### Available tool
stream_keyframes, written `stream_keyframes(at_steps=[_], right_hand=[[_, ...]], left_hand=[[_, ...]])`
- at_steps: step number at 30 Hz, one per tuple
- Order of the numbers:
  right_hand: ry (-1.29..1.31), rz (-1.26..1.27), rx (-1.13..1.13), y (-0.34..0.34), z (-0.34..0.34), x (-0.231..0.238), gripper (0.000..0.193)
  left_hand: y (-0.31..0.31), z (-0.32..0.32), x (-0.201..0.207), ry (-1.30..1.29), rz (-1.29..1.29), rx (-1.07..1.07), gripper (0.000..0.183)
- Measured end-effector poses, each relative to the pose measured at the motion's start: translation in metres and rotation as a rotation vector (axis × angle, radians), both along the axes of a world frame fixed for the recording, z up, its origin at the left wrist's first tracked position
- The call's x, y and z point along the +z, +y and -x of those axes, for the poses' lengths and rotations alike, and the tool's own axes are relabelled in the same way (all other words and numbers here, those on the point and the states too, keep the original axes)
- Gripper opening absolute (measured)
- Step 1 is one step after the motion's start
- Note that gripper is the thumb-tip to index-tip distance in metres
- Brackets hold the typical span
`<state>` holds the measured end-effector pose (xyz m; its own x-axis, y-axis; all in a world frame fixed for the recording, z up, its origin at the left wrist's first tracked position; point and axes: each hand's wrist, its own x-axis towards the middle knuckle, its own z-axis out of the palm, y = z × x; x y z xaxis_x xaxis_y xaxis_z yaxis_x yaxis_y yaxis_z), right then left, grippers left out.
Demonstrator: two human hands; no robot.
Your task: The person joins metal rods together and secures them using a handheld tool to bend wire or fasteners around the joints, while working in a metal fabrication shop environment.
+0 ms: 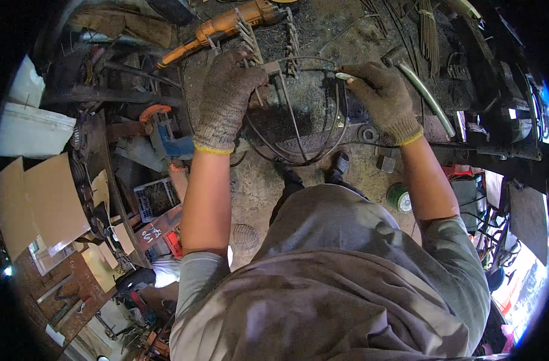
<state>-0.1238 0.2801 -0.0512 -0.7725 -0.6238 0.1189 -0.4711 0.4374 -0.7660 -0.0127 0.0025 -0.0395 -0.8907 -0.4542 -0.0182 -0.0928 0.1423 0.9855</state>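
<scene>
Both my hands wear brown knit gloves with yellow cuffs. My left hand (229,84) is closed at the left side of a frame of bent dark metal rods (295,123), by a small flat metal block (271,67). The frame's curved rods hang over the near edge of the dark workbench (371,45). At the frame's upper right, my right hand (383,96) pinches a small whitish flat piece (345,76) between thumb and fingers. Whether that piece touches the rods I cannot tell. Just beyond my left hand lie twisted metal rods (248,37).
An orange power tool (226,25) lies at the bench's far left. A hammer-like tool with a pipe handle (428,93) and a ring (368,133) lie right. A blue clamp (171,141) stands left. A green tin (399,197) is on the floor beside my legs.
</scene>
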Motion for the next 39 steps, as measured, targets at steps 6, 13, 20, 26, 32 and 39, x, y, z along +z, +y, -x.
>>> stream_keyframes(at_steps=[6, 13, 20, 26, 32, 39], right_hand=[[0.056, -0.023, 0.086, -0.009, -0.001, 0.018, 0.026], [0.255, 0.044, 0.208, -0.043, 0.014, 0.027, 0.024], [0.555, -0.148, 0.388, -0.08, 0.018, 0.037, 0.025], [0.625, -0.235, 0.469, -0.088, 0.019, 0.045, 0.026], [0.698, -0.194, 0.385, -0.055, 0.043, 0.06, 0.023], [0.376, 0.007, 0.136, -0.026, 0.038, 0.04, 0.025]], left_hand=[[0.008, 0.0, 0.011, -0.024, 0.233, 0.008, 0.041], [0.012, -0.002, 0.019, -0.086, 0.252, 0.02, 0.045], [0.016, -0.004, 0.011, 0.083, 0.086, 0.037, 0.046], [0.008, -0.001, 0.014, -0.06, 0.116, -0.032, 0.048], [0.016, -0.007, 0.016, 0.017, -0.022, -0.019, 0.049], [0.015, -0.02, 0.019, -0.057, -0.077, -0.098, 0.047]])
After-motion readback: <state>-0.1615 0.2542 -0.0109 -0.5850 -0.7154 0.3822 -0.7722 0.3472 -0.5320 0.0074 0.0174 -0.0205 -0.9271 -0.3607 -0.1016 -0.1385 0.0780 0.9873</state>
